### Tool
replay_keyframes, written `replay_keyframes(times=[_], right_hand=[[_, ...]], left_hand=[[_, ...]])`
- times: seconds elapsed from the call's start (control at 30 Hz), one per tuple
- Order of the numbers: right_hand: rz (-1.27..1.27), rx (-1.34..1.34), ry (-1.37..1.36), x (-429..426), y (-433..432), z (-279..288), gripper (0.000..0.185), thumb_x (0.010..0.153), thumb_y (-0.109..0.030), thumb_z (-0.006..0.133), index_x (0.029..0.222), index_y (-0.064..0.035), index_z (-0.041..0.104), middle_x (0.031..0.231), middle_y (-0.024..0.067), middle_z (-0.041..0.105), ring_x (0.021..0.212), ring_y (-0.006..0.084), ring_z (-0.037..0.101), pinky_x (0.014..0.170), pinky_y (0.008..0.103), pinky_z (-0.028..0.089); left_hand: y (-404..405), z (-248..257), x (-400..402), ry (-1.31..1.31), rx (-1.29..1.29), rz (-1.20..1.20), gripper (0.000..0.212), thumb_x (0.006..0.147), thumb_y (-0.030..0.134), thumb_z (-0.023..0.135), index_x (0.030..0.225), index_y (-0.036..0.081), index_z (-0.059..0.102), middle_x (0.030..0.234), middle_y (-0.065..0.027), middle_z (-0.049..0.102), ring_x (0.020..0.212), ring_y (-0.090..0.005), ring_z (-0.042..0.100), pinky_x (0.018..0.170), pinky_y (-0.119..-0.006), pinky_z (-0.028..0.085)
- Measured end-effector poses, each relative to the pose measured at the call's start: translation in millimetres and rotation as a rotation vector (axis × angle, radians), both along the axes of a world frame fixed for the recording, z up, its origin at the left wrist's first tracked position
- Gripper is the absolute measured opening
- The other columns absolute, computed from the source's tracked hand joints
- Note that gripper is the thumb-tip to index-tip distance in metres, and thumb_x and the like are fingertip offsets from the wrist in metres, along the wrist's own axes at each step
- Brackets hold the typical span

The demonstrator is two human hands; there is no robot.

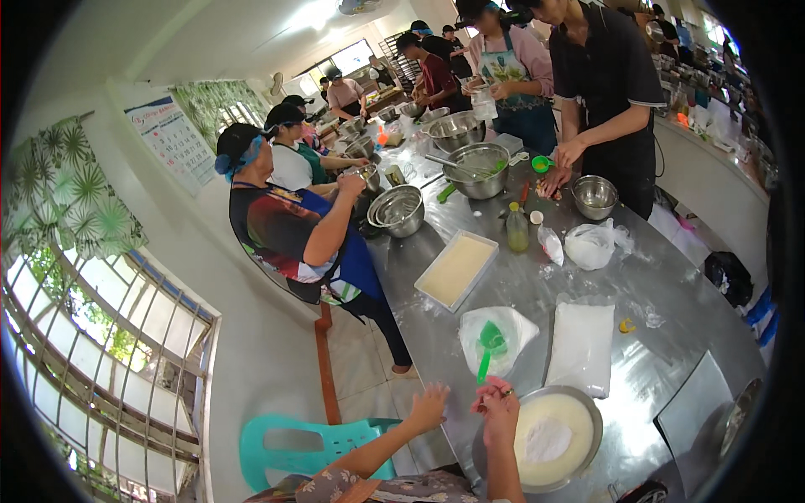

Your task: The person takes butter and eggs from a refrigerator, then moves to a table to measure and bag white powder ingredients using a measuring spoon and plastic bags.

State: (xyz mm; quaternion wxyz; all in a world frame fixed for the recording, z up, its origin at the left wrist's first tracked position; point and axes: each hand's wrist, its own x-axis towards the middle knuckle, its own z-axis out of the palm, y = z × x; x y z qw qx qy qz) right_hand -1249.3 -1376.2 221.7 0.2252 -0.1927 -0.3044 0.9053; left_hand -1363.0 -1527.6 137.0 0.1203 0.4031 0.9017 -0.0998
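My left hand (429,407) is raised beside the near edge of the steel table, fingers spread and empty. My right hand (497,403) hovers over the left rim of a metal bowl (596,434), its fingers loosely curled with nothing visible in them. Pale yellow batter (556,471) fills the bowl, and a mound of white powder (548,440) sits on it. Just beyond my right fingers is the handle of a green plastic scoop (492,339). The scoop rests in an opened plastic bag of white powder (521,324); whether my fingertips touch its handle is unclear.
A filled bag of white granules (582,346) lies beyond the bowl. Farther up are a rectangular pan (456,270), a bottle (517,229) and stacked bowls (402,214). A teal chair (295,449) stands left. Co-workers (295,214) line both table sides.
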Motion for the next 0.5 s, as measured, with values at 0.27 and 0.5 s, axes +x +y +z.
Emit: replay_keyframes(times=[0.27, 0.5], right_hand=[[0.091, -0.286, -0.020, 9, 4, -25, 0.040, 0.068, 0.007, 0.043, 0.108, 0.0018, 0.047, 0.083, 0.0109, 0.057, 0.061, 0.0178, 0.056, 0.054, 0.0299, 0.049], [0.239, -0.478, -0.098, 15, 3, -44, 0.042, 0.068, 0.008, 0.043, 0.109, 0.0000, 0.046, 0.084, 0.0107, 0.056, 0.065, 0.0189, 0.055, 0.057, 0.0313, 0.049]], left_hand=[[15, -44, -14, -0.076, 0.189, -0.019, 0.082, 0.066, 0.017, 0.071, 0.132, 0.001, 0.025, 0.132, -0.0270, 0.032, 0.123, -0.0404, 0.035, 0.091, -0.048, 0.041], [44, -30, -22, -0.145, -0.096, -0.007, 0.080, 0.064, 0.010, 0.067, 0.129, -0.002, 0.023, 0.129, -0.0329, 0.031, 0.120, -0.0427, 0.038, 0.088, -0.043, 0.045]])
